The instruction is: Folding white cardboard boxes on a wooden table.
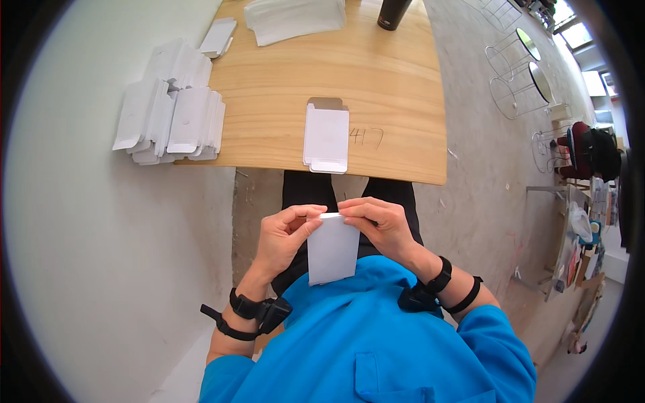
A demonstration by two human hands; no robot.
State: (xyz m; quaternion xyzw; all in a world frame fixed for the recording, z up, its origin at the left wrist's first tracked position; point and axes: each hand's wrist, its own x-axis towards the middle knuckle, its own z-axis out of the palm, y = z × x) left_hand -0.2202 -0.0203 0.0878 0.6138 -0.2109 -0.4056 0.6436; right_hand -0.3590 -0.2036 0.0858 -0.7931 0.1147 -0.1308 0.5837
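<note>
A white cardboard box, narrow and flat, stands upright over my lap between both hands. My left hand pinches its upper left corner with thumb and fingers. At the upper right corner, my right hand pinches the same top edge, its fingertips close to the left ones. The fingers partly cover the end of the box. Just beyond my hands, a flattened white carton lies at the table's near edge, with a grey-brown flap at its far end and a white flap over the edge.
Stacks of flat white cartons stand at the wooden table's left corner, by the white wall. Farther back are a small carton pile, white paper sheets and a dark cup. Round stools stand off right.
</note>
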